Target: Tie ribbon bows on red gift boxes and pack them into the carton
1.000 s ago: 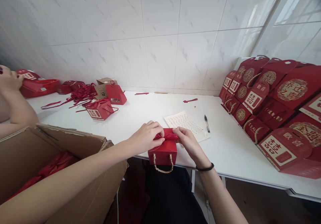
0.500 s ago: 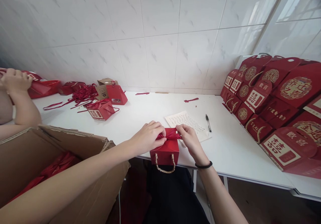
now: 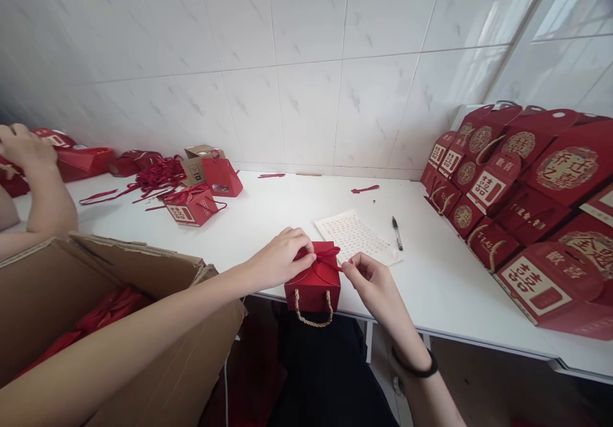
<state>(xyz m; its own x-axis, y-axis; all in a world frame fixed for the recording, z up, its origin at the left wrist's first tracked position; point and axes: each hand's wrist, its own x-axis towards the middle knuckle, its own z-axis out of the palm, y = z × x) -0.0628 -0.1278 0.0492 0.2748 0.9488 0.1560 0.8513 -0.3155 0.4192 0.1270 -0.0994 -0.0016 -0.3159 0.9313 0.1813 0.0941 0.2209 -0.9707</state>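
Note:
A small red gift box point(image 3: 313, 286) with a twisted cream rope handle sits at the table's front edge. A red ribbon point(image 3: 328, 253) is looped into a bow on its top. My left hand point(image 3: 283, 258) is over the box's left side, thumb and fingers pinched on the ribbon near the knot. My right hand point(image 3: 371, 281), with a black band at the wrist, pinches a ribbon tail just right of the box. Behind the box lies a sheet of paper point(image 3: 354, 232) covered in small marks, and a black pen point(image 3: 397, 233) is beside it.
Red gift boxes point(image 3: 522, 184) are stacked at the right. At the left are a ribbon pile point(image 3: 160, 173), two small red boxes point(image 3: 191, 209), a brown box point(image 3: 195, 165) and another person's arm point(image 3: 45, 191). An open cardboard carton point(image 3: 191, 325) with red items stands front left.
My right hand has moved down and slightly right, drawing a ribbon tail away from the bow. My left hand has shifted slightly left, uncovering more of the knot. The other person's hand has moved slightly.

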